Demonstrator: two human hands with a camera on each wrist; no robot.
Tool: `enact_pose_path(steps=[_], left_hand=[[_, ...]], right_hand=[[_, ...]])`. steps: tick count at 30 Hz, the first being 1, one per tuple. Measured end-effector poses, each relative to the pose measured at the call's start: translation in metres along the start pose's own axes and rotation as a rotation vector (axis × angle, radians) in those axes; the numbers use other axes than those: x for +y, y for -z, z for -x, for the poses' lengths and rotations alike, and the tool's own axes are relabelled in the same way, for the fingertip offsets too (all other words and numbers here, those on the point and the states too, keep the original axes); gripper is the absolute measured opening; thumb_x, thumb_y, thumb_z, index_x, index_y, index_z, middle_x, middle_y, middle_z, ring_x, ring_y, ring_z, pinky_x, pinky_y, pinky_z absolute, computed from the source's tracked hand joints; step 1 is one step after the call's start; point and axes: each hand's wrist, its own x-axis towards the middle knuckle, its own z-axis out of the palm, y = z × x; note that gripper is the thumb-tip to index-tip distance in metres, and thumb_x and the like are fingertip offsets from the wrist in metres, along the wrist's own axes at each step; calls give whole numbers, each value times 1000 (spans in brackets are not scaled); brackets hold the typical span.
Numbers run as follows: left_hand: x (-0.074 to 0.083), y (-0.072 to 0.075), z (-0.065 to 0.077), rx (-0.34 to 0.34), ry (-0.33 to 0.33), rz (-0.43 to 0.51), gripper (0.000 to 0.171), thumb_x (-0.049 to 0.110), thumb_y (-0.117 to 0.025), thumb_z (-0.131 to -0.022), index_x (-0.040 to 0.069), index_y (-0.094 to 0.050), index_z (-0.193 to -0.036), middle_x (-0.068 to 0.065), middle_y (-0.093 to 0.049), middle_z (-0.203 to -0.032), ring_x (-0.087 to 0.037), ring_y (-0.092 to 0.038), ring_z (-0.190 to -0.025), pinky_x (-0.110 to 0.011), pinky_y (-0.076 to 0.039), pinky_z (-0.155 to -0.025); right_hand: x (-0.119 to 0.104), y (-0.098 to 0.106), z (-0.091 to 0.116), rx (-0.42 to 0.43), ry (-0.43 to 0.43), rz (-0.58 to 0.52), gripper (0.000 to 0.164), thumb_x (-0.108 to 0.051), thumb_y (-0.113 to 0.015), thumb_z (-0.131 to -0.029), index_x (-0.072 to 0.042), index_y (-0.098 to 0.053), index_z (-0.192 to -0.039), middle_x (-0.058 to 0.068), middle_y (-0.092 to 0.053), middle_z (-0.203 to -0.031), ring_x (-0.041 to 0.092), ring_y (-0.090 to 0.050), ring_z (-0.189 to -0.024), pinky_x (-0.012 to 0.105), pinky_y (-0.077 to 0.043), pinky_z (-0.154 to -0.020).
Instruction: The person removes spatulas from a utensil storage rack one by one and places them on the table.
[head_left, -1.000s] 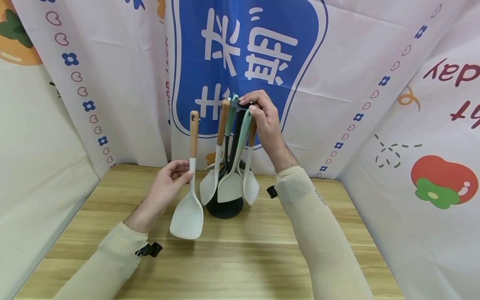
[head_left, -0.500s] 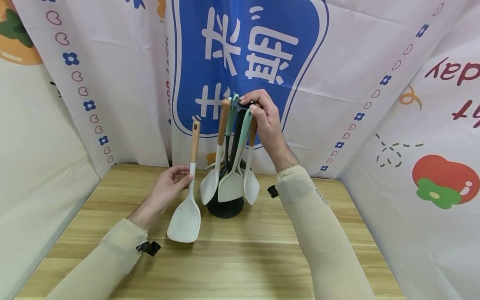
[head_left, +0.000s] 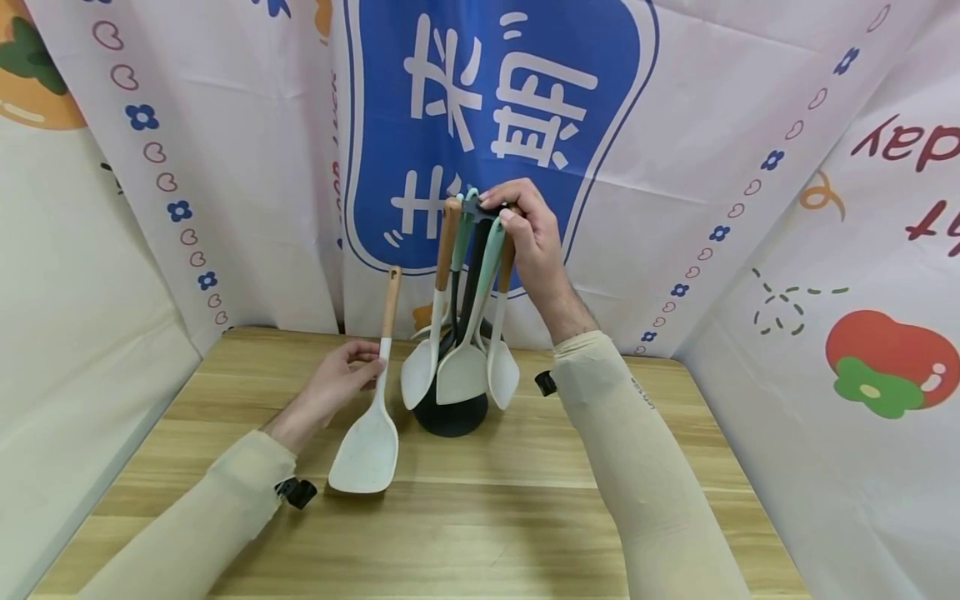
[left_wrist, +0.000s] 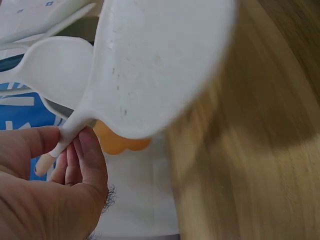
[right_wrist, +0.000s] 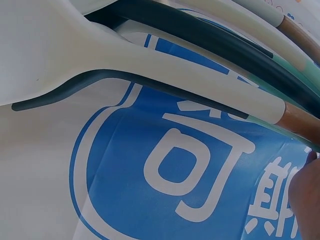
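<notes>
A white turner point(head_left: 365, 454) with a wooden handle slants upright to the left of a black utensil stand point(head_left: 452, 418). My left hand point(head_left: 330, 385) pinches its white shaft just below the wood, between thumb and fingers. Up close in the left wrist view, the turner's blade point(left_wrist: 155, 60) has small dark specks. My right hand point(head_left: 534, 237) grips the stand's top, beside the hung handles. From the stand hang a white spoon-shaped utensil point(head_left: 417, 375), a mint-handled spatula point(head_left: 461, 377) and another white wooden-handled utensil point(head_left: 502, 377). More dark utensils behind are partly hidden.
The wooden table point(head_left: 480, 525) stretches in front of the stand. A printed curtain point(head_left: 607, 250) hangs close behind it. Cloth walls stand at left and right, the right one point(head_left: 810, 467) printed with fruit.
My left hand has lowered the turner and drawn it slightly left and toward me, away from the stand, tilting it more. My right hand has stayed on the stand's top.
</notes>
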Motion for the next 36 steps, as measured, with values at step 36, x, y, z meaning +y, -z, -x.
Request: enact_pose_path(steps=[36], left_hand=[[-34, -11, -9, -155, 103, -142, 41, 7, -64, -116, -18, -57, -148, -26, -71, -129, -20, -76, -103, -32, -73, -88]], right_hand=[[0, -1, 0, 9, -15, -9, 48, -27, -48, -108, 14, -70, -119, 33, -67, -132, 6, -63, -129, 30, -51, -120]])
